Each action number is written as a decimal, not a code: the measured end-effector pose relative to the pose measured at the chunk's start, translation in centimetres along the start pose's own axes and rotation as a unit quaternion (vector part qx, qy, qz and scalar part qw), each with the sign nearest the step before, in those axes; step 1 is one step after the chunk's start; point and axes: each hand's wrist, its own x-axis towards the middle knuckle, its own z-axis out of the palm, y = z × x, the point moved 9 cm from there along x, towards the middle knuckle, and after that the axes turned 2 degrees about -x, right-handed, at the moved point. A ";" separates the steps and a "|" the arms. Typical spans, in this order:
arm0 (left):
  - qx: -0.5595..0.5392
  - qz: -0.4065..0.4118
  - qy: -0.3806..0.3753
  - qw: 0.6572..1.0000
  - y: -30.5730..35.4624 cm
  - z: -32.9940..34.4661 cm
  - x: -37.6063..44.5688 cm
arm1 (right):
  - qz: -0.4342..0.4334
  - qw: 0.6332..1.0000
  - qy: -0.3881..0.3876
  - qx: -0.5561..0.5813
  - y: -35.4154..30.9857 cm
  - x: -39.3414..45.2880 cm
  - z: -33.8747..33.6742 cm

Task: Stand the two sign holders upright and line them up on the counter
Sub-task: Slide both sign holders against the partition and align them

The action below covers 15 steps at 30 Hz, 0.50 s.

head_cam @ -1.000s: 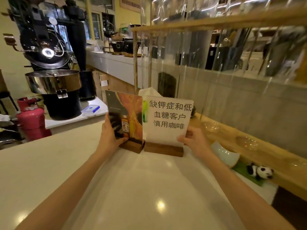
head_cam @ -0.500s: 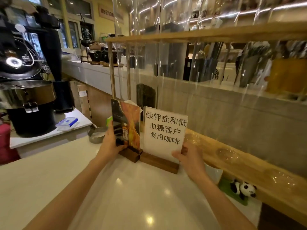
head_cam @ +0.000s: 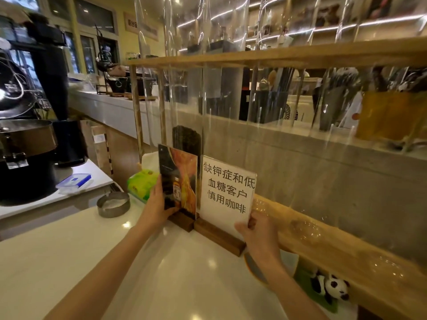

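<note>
Both sign holders stand upright, bases meeting at a corner, likely gripped at their outer edges for squaring into line. The left hand (head_cam: 159, 207) has its fingers (head_cam: 168, 210) wrapped on the photo sign holder (head_cam: 179, 181); the right hand (head_cam: 260, 232) pinches the Chinese-text sign holder (head_cam: 227, 192). The glossy white worktop (head_cam: 161, 273) fronts a wooden ledge (head_cam: 323, 241) and clear screen.

The left hand (head_cam: 155, 210) covers the lower left edge of the picture sign holder (head_cam: 179, 181), and the right hand (head_cam: 258, 234) hides the lower right corner of the text sign holder (head_cam: 227, 192). The shelf things behind the clear screen (head_cam: 231, 107) are blurred past telling, and the black machine (head_cam: 20, 139) is cut off at the left edge
</note>
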 end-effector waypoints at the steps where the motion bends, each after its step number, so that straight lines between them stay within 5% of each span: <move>1: 0.004 -0.004 -0.002 1.000 0.0 0.3 0.2 | 0.004 1.000 0.003 0.000 0.1 0.0 -0.1; 15: 0.046 -0.037 -0.019 0.998 0.8 1.9 0.8 | 0.038 0.999 0.000 -0.030 0.5 1.2 -0.7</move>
